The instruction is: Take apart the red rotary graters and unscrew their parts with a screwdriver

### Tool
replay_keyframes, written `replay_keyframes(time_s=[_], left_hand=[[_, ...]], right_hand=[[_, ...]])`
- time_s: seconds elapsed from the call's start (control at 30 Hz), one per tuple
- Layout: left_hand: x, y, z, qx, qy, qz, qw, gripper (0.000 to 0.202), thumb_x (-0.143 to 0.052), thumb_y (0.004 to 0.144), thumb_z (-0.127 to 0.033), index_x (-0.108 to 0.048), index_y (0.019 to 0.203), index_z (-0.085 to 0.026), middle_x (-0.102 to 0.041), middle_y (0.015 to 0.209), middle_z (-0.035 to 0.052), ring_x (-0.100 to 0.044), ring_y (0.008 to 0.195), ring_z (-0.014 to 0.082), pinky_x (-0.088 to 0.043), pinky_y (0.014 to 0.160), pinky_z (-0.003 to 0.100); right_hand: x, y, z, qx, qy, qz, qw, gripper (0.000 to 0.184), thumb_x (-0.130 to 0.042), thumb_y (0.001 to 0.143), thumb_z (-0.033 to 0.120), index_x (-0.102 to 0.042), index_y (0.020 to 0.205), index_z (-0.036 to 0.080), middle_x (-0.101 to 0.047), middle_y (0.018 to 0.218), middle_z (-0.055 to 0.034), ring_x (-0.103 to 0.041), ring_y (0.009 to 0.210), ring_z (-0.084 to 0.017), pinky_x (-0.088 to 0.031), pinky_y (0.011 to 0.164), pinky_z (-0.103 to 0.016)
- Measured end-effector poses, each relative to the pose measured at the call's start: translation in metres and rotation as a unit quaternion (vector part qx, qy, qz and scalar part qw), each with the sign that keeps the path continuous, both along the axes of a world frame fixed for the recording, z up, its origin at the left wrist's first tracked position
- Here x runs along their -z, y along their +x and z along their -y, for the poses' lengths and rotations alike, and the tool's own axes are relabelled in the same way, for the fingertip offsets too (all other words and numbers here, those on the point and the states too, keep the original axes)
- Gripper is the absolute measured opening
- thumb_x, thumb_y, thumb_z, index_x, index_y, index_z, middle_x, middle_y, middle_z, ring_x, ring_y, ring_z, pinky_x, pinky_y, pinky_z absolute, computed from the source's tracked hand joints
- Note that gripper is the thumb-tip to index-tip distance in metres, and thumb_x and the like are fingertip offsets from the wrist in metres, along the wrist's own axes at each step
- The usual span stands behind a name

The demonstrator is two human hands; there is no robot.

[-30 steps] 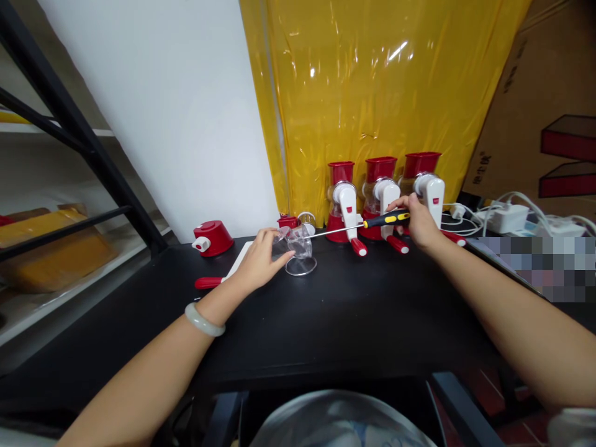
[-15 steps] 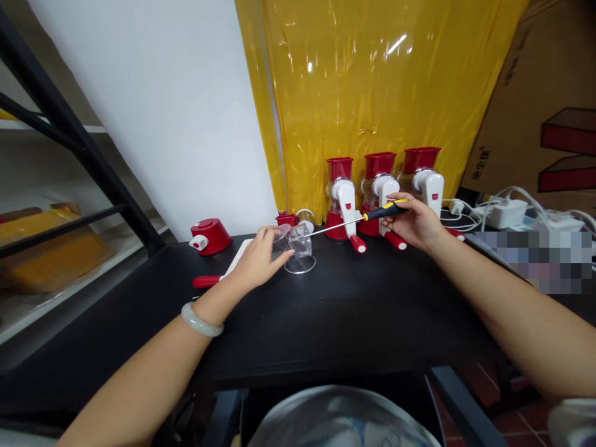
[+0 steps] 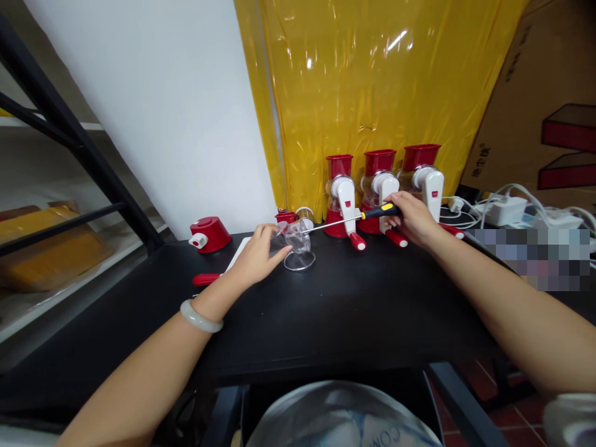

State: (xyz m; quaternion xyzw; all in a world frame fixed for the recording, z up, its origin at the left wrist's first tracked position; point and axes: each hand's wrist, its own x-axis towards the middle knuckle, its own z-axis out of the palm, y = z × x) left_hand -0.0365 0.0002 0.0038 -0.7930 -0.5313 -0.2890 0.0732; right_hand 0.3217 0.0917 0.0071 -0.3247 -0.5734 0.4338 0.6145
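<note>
Black surface (image 3: pixel 354 316) before yellow sheeting (image 3: pixel 372 81): left grip (image 3: pixel 258 253) closed around a clear housing (image 3: pixel 298 239) standing there; right grip (image 3: pixel 412 217) clamped on a screwdriver (image 3: pixel 374 213), its tip at the housing.

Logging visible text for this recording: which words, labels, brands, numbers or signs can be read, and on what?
"COM", cut off: pale, shiny item at the bottom edge.
Characters on the cardboard box: too blurred to read surely.
Red badges on white crank arms: too small.
</note>
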Motion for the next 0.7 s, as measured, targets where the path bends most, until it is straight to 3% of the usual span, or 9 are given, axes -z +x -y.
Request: replay_keyframes(time_s=[0.13,0.23,0.37,0.5,0.6,0.7], left_hand=[[0.000,0.001,0.001,0.009,0.009,-0.003,1.000,0.048,-0.050,0.088,-0.053,-0.043,0.122,-0.020,-0.050,0.119,0.0109,-0.056,0.107,0.0264,-0.047,0.093,0.044],[-0.001,0.002,0.002,0.012,0.010,-0.007,1.000,0.047,-0.051,0.088,-0.052,-0.043,0.122,-0.020,-0.050,0.120,0.0107,-0.056,0.107,0.0261,-0.047,0.094,0.044],[-0.002,0.002,0.003,0.011,0.010,-0.005,1.000,0.048,-0.051,0.088,-0.052,-0.043,0.122,-0.020,-0.050,0.119,0.0110,-0.057,0.105,0.0266,-0.048,0.092,0.044],[-0.002,0.002,0.003,0.011,0.009,-0.003,1.000,0.048,-0.051,0.088,-0.052,-0.043,0.122,-0.020,-0.050,0.119,0.0110,-0.057,0.104,0.0263,-0.048,0.092,0.045],[-0.002,0.002,0.002,0.009,0.006,-0.009,1.000,0.048,-0.050,0.088,-0.053,-0.043,0.123,-0.020,-0.050,0.120,0.0112,-0.057,0.105,0.0263,-0.048,0.092,0.045],[-0.002,0.001,0.002,0.009,0.006,-0.011,1.000,0.048,-0.050,0.088,-0.053,-0.043,0.122,-0.019,-0.050,0.120,0.0115,-0.057,0.105,0.0264,-0.048,0.092,0.045]], right_hand=[[-0.005,-0.001,0.005,-0.029,-0.052,-0.086,0.995,0.020,-0.072,0.067,0.030,-0.057,0.077,0.024,-0.054,0.058,0.0050,-0.048,0.046,-0.010,-0.043,0.046,-0.025],[-0.005,0.001,0.007,-0.066,-0.061,-0.108,0.990,0.022,-0.069,0.064,0.023,-0.057,0.082,0.025,-0.058,0.071,0.0040,-0.055,0.054,-0.012,-0.047,0.051,-0.027],[-0.003,0.003,0.004,-0.083,-0.055,-0.097,0.990,0.019,-0.067,0.070,0.036,-0.058,0.082,0.025,-0.060,0.074,0.0016,-0.056,0.055,-0.013,-0.047,0.051,-0.029],[0.001,0.003,-0.002,-0.029,-0.018,-0.044,0.998,0.038,-0.056,0.081,0.060,-0.057,0.075,0.023,-0.052,0.055,0.0011,-0.047,0.045,-0.013,-0.042,0.044,-0.028],[0.005,0.004,-0.006,0.003,0.013,0.006,1.000,0.033,-0.062,0.080,0.056,-0.057,0.076,0.024,-0.042,0.044,0.0047,-0.042,0.040,-0.012,-0.040,0.044,-0.028],[0.006,0.003,-0.007,0.020,0.006,0.007,1.000,0.027,-0.064,0.080,0.050,-0.056,0.076,0.025,-0.043,0.046,0.0048,-0.042,0.041,-0.012,-0.042,0.045,-0.028]])
